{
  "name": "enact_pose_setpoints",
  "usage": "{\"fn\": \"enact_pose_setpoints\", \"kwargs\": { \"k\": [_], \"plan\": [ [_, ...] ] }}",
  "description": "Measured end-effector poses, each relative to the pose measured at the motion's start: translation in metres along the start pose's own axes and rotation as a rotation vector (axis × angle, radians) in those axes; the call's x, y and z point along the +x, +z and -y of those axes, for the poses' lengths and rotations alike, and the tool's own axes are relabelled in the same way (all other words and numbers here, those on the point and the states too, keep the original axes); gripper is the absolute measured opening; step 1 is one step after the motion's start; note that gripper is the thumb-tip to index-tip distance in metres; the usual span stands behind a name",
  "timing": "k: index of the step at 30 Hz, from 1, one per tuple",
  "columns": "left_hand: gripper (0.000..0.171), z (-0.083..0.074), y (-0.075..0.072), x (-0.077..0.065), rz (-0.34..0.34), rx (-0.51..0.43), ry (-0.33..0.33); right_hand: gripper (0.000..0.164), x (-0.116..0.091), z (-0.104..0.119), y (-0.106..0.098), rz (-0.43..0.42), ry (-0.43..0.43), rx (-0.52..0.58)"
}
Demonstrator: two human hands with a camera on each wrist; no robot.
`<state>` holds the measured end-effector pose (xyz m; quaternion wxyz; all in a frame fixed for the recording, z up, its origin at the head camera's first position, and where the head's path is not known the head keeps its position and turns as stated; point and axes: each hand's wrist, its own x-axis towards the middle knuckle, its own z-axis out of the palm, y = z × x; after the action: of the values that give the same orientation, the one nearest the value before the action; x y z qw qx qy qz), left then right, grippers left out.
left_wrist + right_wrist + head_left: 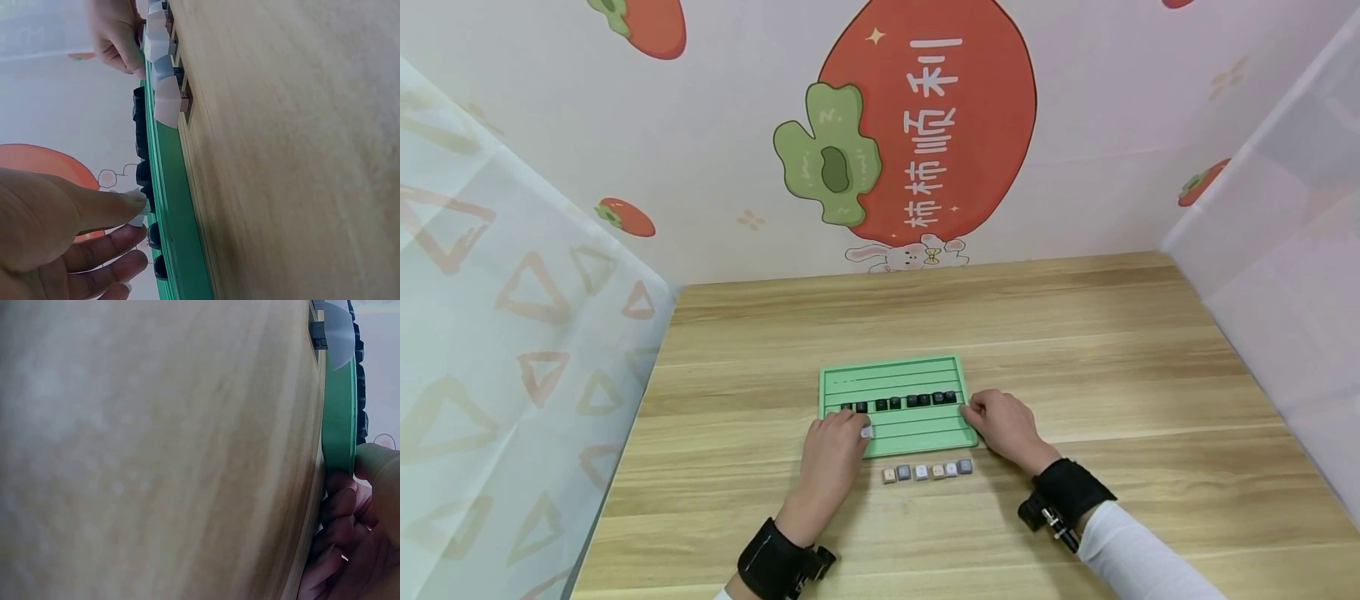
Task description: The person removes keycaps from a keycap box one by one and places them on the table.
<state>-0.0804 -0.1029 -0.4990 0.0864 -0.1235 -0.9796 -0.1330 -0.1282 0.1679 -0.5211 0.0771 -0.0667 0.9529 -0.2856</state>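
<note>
A pale green grooved board (917, 432) lies on the table, with a row of black keycaps (895, 403) along its middle. My left hand (833, 454) is over the board's left front part and pinches a whitish keycap (137, 219) between thumb and fingertips. It hovers just in front of the black row, and the other fingers hide the board's left front corner in the head view. My right hand (1009, 427) grips the board's right edge, thumb (372, 457) on top and curled fingers (340, 503) against the side near the tabletop.
In front of the board, several loose beige, grey and white keycaps (921, 472) stand in a line on the wooden table (1075, 350). A printed wall sheet (715, 125) rises behind the table, and sheets hang on both sides.
</note>
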Motion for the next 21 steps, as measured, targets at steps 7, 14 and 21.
{"fn": "enact_pose_setpoints", "kwargs": {
  "k": [7,14,21],
  "plan": [
    [0.015,-0.001,-0.001,-0.005,-0.016,-0.004,0.012,0.046,0.000,-0.001,0.001,-0.003,-0.008,0.000],
    [0.018,-0.002,-0.002,-0.010,-0.019,-0.005,0.028,0.045,0.001,-0.002,0.002,-0.005,-0.013,0.000],
    [0.019,-0.002,0.000,-0.015,-0.030,0.015,0.054,0.046,0.000,-0.001,0.001,0.001,-0.012,0.002]
  ]
}}
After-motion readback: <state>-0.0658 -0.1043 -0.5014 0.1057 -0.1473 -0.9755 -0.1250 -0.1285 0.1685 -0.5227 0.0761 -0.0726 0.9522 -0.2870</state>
